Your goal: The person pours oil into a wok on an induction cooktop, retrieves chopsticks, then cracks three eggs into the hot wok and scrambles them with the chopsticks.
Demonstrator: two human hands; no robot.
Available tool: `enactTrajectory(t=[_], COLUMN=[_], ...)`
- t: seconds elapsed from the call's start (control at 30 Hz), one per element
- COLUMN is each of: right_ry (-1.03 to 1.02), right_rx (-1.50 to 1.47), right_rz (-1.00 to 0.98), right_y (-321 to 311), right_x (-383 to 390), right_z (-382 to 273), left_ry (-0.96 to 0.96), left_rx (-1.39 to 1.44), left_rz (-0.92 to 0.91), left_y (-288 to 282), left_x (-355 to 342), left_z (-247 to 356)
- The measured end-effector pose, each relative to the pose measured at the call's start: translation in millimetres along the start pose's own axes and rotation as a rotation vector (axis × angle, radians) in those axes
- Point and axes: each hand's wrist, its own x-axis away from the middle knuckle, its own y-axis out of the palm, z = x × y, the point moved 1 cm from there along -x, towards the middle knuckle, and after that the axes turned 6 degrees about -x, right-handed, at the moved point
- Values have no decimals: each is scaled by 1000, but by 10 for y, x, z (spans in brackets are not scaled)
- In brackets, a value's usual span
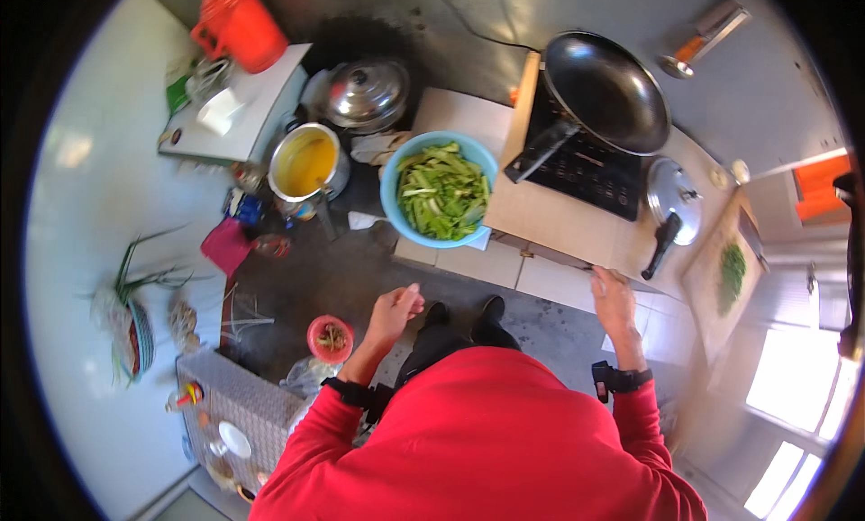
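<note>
Tabletop point(559, 219): pale, extends to the right of the blue basin point(389, 190), which is the reference for all places here.

Black cooktop point(584, 174): right of basin, partly hidden by the wok.

Wok point(608, 93): beyond basin and to its right, long handle pointing back toward it. No food visible inside. Judged from this, cooking of the greens looks not yet begun.

Basin itself: well filled with leafy greens point(441, 190), in loose pieces. Cutting and gathering of these look done; whether washed, cannot tell. Heating appears to be what is left.

Pot point(342, 174) of yellow contents: just left of basin, lid off. Contents look prepared, though whether cooked cannot be judged.

Pan lid point(674, 204), metal with black handle: far right of basin, off the wok.

Left hand point(394, 312): near side of basin, a little left, apart from it. Fingers loosely curled, nothing held; greens lie ahead and slightly right of it.

Right hand point(614, 298): near side, well right of basin, by the tabletop's front edge; contact unclear. Fingers relaxed, part-bent, no object visible. Greens lie ahead and left, well apart.

Chopped green heap point(732, 271): far right of basin, on a board.
</note>
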Motion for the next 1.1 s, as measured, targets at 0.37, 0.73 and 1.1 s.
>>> enactTrajectory(t=[0.37,0.73,1.1], right_ry=[-19,-408,-961], right_rx=[9,5,-43], right_rz=[-166,-473,-830], right_y=[285,716,1756], right_x=[183,-322,-487], right_z=[-343,-1118,-3942], left_ry=[69,20,-197], left_rx=[16,-197,60], left_rz=[55,291,593], left_y=[-265,-684,-1666], left_x=[-84,513,1336], left_z=[-218,-525,-1791])
